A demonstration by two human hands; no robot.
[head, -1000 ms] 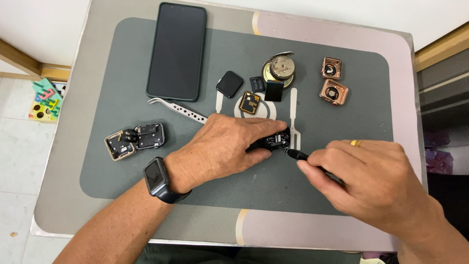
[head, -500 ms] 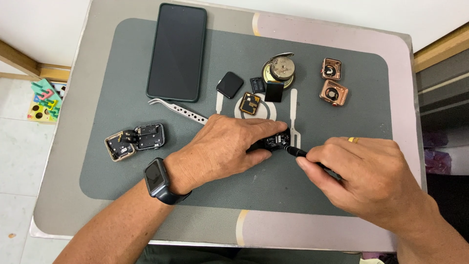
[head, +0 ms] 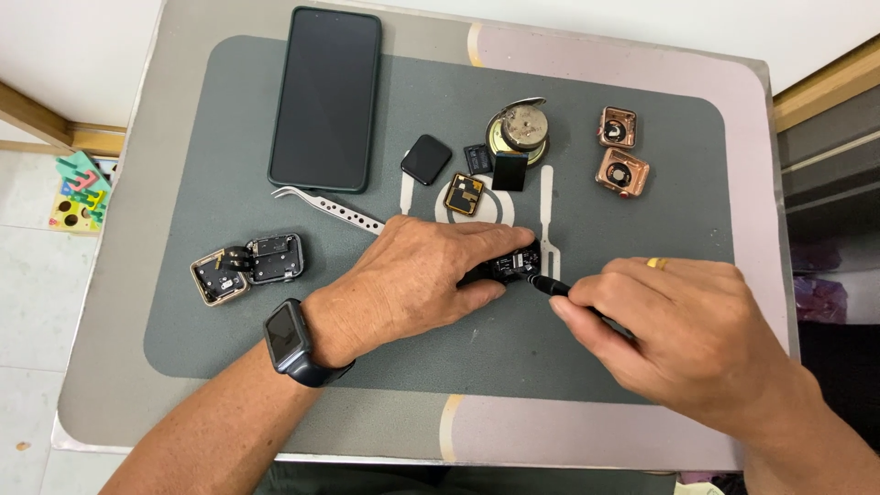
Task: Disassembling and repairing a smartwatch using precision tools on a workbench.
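Little has moved since the earlier frames: both hands stay where they were over the middle of the mat, and the loose parts around them lie unshifted. Nearest the camera, the left hand [head: 417,280], a dark smartwatch on its wrist [head: 291,341], is curled down over a small black opened device [head: 511,264] and pins it to the grey work mat [head: 229,330]. The right hand [head: 683,335], a gold ring on one finger, pinches a thin black tool [head: 548,285] whose tip touches the right edge of that device. The work looks to be in the middle of taking small devices apart, judging by what already lies open: a pair of opened modules [head: 247,264] to the left, metal tweezers [head: 325,208] just beyond the left hand, then a small black square screen [head: 426,159], a gold-edged square part [head: 465,193], a round metal mechanism [head: 521,128] and two copper-coloured casings [head: 621,154] farther back. The piece under the hands is not yet fully separated, as far as can be told. A dark smartphone [head: 325,96] lies face up at the far left of the mat. The mat covers a grey table [head: 110,348] with rounded corners; pale floor tiles and a colourful toy [head: 78,188] show at the left, wooden trim at both sides.
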